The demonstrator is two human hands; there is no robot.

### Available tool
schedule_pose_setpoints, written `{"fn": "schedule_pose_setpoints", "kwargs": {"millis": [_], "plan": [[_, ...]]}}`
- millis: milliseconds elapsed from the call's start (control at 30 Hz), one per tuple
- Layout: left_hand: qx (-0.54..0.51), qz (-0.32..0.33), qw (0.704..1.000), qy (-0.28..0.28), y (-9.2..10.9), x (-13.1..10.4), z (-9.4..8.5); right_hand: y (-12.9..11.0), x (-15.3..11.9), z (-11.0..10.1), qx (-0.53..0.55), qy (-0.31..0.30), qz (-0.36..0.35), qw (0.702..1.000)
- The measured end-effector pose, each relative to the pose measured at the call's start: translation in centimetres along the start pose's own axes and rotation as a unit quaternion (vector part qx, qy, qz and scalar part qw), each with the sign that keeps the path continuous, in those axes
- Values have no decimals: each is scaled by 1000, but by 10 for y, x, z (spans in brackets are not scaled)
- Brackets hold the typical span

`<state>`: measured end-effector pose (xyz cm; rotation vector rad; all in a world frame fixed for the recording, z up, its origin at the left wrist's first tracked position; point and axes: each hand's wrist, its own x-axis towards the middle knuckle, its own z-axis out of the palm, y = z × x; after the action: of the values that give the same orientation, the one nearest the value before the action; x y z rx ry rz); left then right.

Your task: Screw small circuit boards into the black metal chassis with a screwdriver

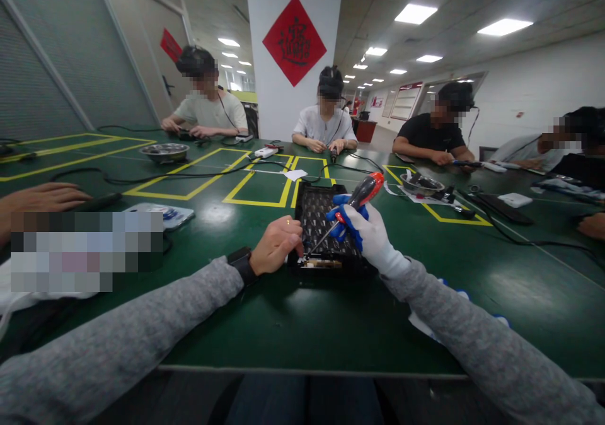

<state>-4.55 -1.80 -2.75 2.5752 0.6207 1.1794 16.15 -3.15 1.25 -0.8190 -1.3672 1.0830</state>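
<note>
A black ribbed plastic case (314, 214) lies in front of me, with a light brown and white part (322, 263) along its near edge. My right hand (362, 226), in a white and blue glove, is closed around a red and black screwdriver (367, 190). Its shaft slants down to the left, and the tip is near the case's near left corner. My left hand (278, 246) is bare, wears a ring, and rests at the case's left edge with curled fingers; whether they pinch a small piece cannot be made out.
Metal bowls stand at the left (166, 152) and right (422, 185). A phone-like device (163, 215) lies left of my arm. Black cables (208, 174) cross the green table (265, 324). Another glove (428, 327) lies under my right forearm. Several people sit around the table.
</note>
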Motion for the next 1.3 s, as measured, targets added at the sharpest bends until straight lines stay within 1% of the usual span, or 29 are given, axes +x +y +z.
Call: {"fn": "schedule_pose_setpoints", "kwargs": {"millis": [100,267,400,733,967,1133,1300], "plan": [[0,-15,1000,-19,-1,1,1,0,-1,0,-9,-1,-1,1000],[-8,-20,999,-33,-3,1,4,0,-1,0,-18,-4,-7,1000],[-11,-19,999,-36,-4,2,4,0,0,0,-4,-12,-2,1000],[-19,-18,999,-37,-4,2,4,2,0,-1,3,-8,4,1000],[-29,6,999,-26,-3,3,5,1,0,-1,12,-1,7,1000],[-45,39,998,-17,-4,3,5,0,0,-1,14,2,6,1000],[-51,49,997,-16,-5,3,5,-1,-1,0,19,4,11,1000]]}}
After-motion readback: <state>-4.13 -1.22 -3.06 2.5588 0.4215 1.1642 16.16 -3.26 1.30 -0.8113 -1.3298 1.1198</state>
